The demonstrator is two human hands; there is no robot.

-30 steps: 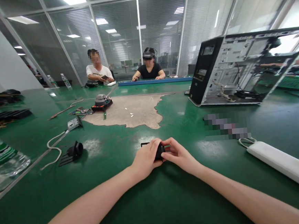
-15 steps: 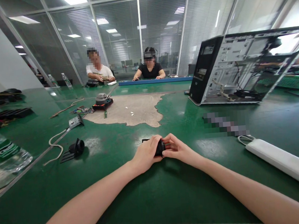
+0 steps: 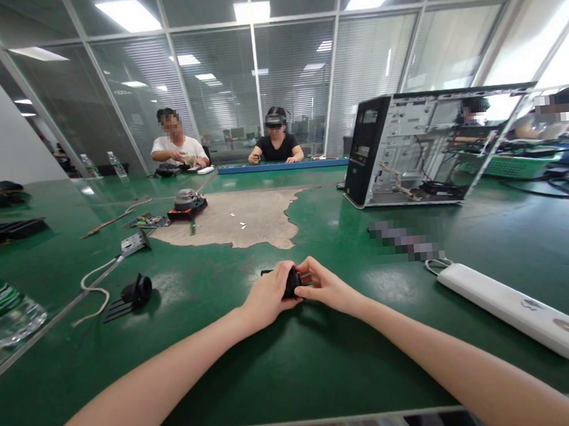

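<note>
Left grip point(image 3: 270, 294): wrapping over a black part point(image 3: 293, 284) from above, holding it under curled fingers.
Right grip point(image 3: 324, 287): bringing thumb and fingers to the right end of the same part, holding it there.
Black part: sitting between both hands, mostly hiding under the left; cannot tell whether touching the counter point(image 3: 297, 369).
Pronged black piece point(image 3: 137, 291): lying left of the hands, well apart from them.
Metal bracket point(image 3: 134, 243): resting just beyond that piece, with a pale cord point(image 3: 103, 293) curling nearby.
Tan patch point(image 3: 250, 219): spreading across the green surface ahead of the hands, bearing small white scraps.
Round-topped device point(image 3: 187, 205): standing at the patch's left edge, beside a circuit board point(image 3: 150, 221).
White power strip point(image 3: 513, 310): lying slantwise to the right.
Computer case point(image 3: 368, 154): standing farther back on the right, showing its inner frame.
Water bottle point(image 3: 9, 310): lying at the far left, running out of view.
Far side: seating two people, one in white point(image 3: 193, 146), one in black point(image 3: 279, 146), behind a long blue bar point(image 3: 283, 166).
</note>
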